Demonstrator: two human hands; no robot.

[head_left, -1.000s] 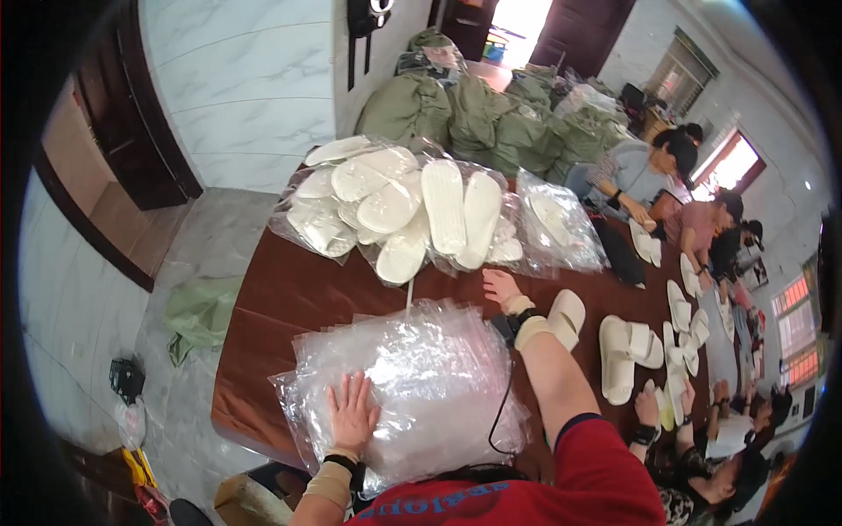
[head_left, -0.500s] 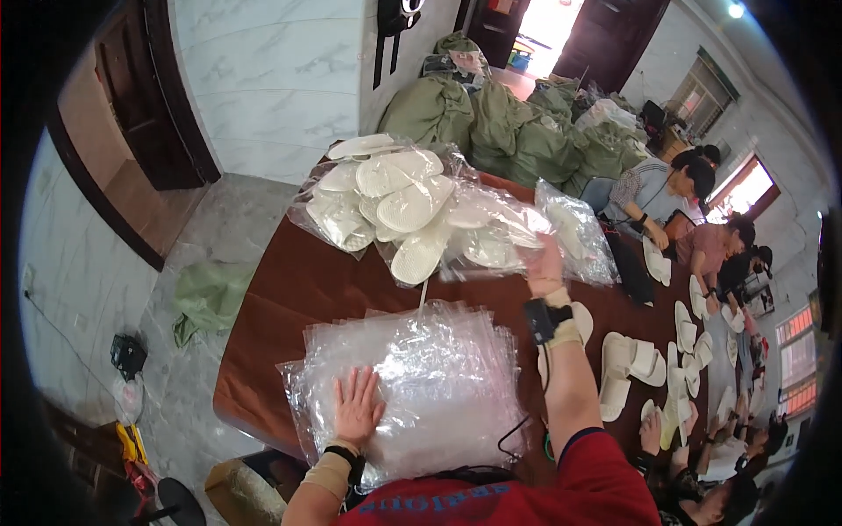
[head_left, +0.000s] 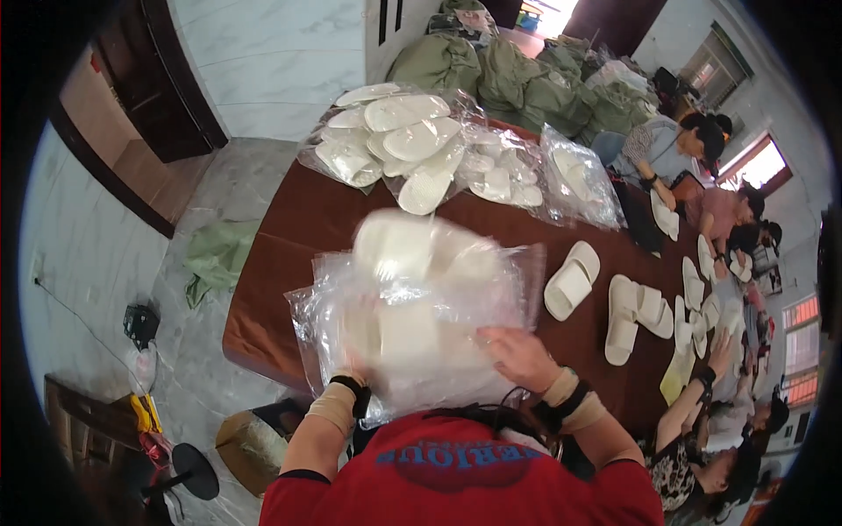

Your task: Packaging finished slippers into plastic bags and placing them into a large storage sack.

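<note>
Flanking blurred white open-toed slippers [head_left: 408,340] over clear flat plastic bags [head_left: 309,326] mid-frame, apparently for steadiness, with right fingers [head_left: 502,340] loosely extended, left fingers [head_left: 353,349] smeared, both grips impossible to judge

packing workshop from where I'm standing, bagged slippers [head_left: 408,140] heaped on the worktop [head_left: 281,254], people [head_left: 645,153] lined along it, fat green sacks [head_left: 434,66]

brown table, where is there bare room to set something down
The biggest bare patch of the brown table is at left, between the bagged slippers, the clear bags and the left edge. A smaller one lies between the right hand and the loose slippers. It's crowded along the far edge and at the right end.
</note>
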